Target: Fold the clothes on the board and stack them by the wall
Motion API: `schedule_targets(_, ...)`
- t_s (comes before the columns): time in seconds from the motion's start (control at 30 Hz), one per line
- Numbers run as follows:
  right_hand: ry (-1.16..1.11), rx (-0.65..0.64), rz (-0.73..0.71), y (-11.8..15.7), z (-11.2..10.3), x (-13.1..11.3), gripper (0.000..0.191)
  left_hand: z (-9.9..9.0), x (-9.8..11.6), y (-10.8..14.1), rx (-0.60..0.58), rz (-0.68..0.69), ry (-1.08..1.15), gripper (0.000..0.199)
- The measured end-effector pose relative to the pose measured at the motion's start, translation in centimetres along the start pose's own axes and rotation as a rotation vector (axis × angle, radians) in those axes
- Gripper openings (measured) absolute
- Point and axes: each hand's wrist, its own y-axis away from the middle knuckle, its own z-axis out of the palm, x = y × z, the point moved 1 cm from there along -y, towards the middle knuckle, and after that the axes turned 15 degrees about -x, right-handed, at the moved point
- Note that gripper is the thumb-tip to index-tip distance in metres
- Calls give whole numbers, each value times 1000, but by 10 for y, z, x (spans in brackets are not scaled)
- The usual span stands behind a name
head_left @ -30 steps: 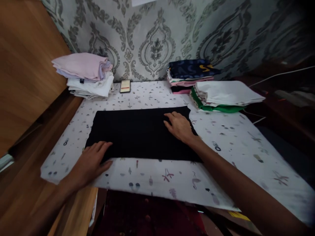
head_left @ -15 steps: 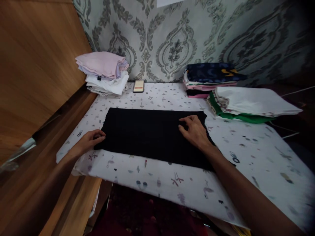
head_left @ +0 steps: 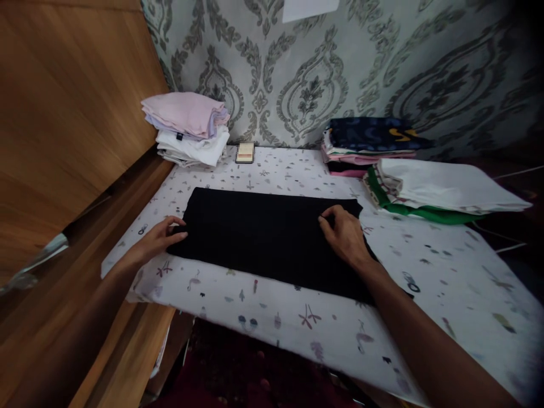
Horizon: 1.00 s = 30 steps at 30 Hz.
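Observation:
A folded black cloth (head_left: 263,232) lies as a long flat strip across the white printed table cover (head_left: 238,289). At its left end is my left hand (head_left: 164,238), thumb and fingers apart, with the fingertips on the cloth's edge. Toward the right end my right hand (head_left: 342,232) rests on top of the cloth, fingers curved and a gap between thumb and forefinger. Neither hand has visibly gripped the fabric.
Folded pink and white clothes (head_left: 187,130) are stacked at the back left, beside a small box (head_left: 245,152). At the back right stand a dark-topped stack (head_left: 374,136) and a white and green pile (head_left: 442,184). A wooden panel (head_left: 76,102) rises on the left.
The view has shifted slightly, so the table's things appear a little lower and to the right. My right hand's fingers have drawn closer together on the cloth.

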Motion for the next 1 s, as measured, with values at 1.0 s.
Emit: schedule_targets(1.0, -285, -397, -340, 3, 1, -108, 29, -1, 1, -7, -127, -29, -64, 31)
